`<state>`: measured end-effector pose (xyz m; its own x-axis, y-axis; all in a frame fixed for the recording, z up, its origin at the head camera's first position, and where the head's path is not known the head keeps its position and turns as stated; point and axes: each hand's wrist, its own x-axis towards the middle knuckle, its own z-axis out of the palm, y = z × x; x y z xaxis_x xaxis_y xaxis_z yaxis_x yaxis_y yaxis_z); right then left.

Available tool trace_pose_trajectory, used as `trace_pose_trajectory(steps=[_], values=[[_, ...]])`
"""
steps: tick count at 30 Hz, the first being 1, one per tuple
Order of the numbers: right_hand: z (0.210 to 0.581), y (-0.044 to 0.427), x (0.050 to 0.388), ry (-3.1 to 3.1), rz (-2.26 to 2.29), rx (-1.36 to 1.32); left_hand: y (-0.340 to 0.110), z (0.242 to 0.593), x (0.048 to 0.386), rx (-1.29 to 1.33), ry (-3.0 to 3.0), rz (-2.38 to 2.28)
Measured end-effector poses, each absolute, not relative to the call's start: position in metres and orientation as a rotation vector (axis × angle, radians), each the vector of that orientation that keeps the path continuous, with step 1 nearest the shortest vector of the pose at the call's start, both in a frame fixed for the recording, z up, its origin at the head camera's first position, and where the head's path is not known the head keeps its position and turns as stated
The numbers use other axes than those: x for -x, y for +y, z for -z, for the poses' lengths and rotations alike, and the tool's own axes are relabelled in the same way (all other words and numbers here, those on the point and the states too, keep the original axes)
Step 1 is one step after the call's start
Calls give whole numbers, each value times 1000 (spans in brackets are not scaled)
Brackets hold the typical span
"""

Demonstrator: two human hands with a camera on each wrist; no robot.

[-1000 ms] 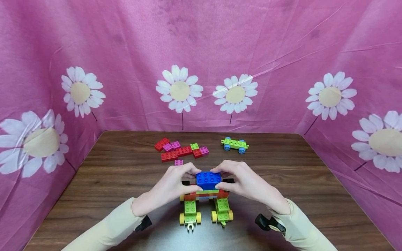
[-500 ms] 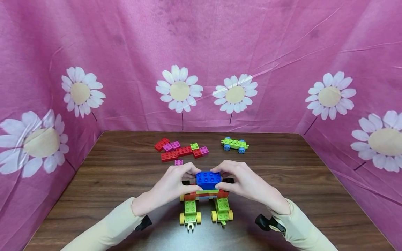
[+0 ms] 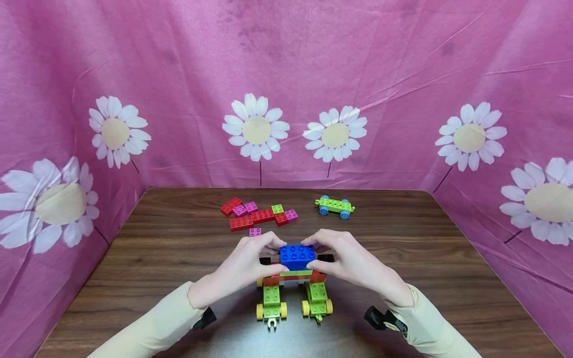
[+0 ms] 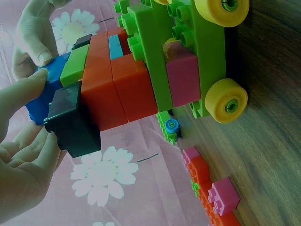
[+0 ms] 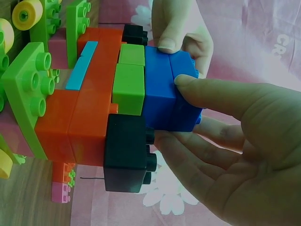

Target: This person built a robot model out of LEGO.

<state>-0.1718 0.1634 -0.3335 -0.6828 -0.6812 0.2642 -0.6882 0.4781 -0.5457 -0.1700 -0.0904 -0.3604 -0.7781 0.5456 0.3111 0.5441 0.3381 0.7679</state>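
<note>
The left end of a large blue plastic block with a studded top (image 3: 297, 256) is pinched between the thumb and fingers of the left hand (image 3: 248, 261), and its right end is gripped in the same way by the right hand (image 3: 345, 256). No change in either grip can be made out, so the work is judged to be at a moment of steadying or pressing, with the block in place but not yet let go. It is seen to sit flush on lime-green plastic bricks (image 5: 129, 89), which are carried by a tier of orange-red plastic bricks (image 5: 91, 129) with a black studded plastic brick (image 5: 124, 153) at each end. Lower down, the structure is borne by green plastic wheeled bases (image 3: 271, 312) with round yellow wheels (image 3: 283, 311) on the brown wood-grain table (image 3: 179, 228). Farther off, loose red, magenta and lime plastic bricks (image 3: 263, 215) and a lime-green plastic car base with blue wheels (image 3: 334, 205) are found as they were a second earlier; only a very slight drift of the whole head view is noticed.
</note>
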Motion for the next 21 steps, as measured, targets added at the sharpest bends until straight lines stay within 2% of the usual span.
trace_pose_trajectory(steps=[21], values=[[334,163,169,-2740,-995,-1195,-93,358,167,-1030,2599,-1398]])
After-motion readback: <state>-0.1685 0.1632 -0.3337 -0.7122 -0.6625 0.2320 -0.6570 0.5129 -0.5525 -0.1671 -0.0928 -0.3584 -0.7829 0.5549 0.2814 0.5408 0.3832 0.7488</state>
